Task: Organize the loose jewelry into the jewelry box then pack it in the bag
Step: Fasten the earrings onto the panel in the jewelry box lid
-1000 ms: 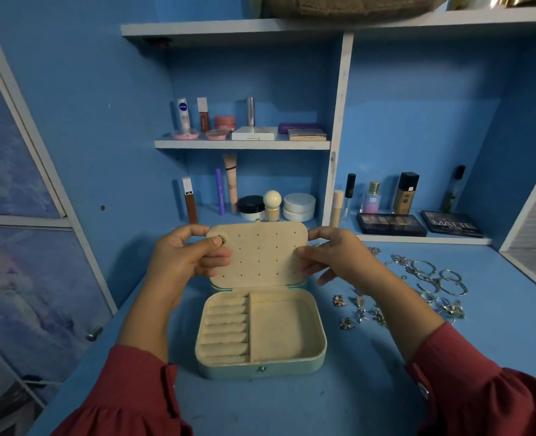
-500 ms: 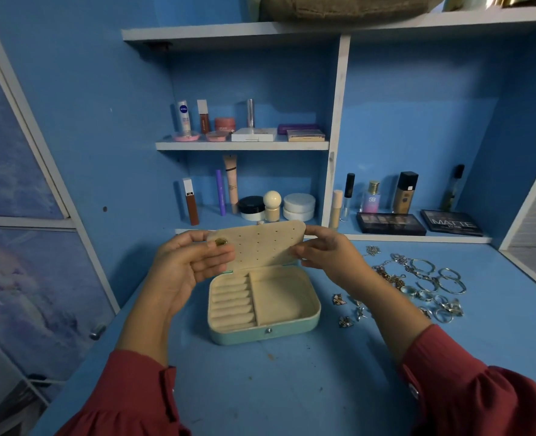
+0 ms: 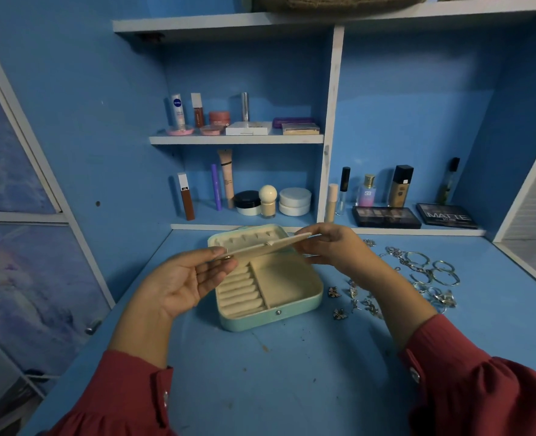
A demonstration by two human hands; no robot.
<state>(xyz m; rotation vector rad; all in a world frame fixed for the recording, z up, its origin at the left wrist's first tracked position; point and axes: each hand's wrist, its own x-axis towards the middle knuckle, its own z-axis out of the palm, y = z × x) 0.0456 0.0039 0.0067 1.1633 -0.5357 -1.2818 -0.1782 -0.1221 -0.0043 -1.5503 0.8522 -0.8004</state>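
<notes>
A mint jewelry box (image 3: 270,320) lies open on the blue desk, with cream ring rolls on the left and an empty tray on the right. Its lid (image 3: 248,236) leans back. Both hands hold the cream perforated earring panel (image 3: 270,247) almost level above the box. My left hand (image 3: 181,284) pinches the panel's left corner, where a small stud (image 3: 228,258) sits at the fingertips. My right hand (image 3: 332,247) pinches the right edge. Loose silver rings and chains (image 3: 424,272) and small butterfly earrings (image 3: 334,292) lie to the right of the box.
Cosmetics fill the shelves behind: tubes and jars (image 3: 260,199), bottles (image 3: 399,187), two palettes (image 3: 386,217). A brown woven thing (image 3: 339,3) lies on the top shelf. Bare blue desk (image 3: 276,382) stretches in front of the box. A glass door (image 3: 24,278) stands to the left.
The perforated panel has swung from upright to almost flat over the box. Both hands kept their hold on its edges and came lower.
</notes>
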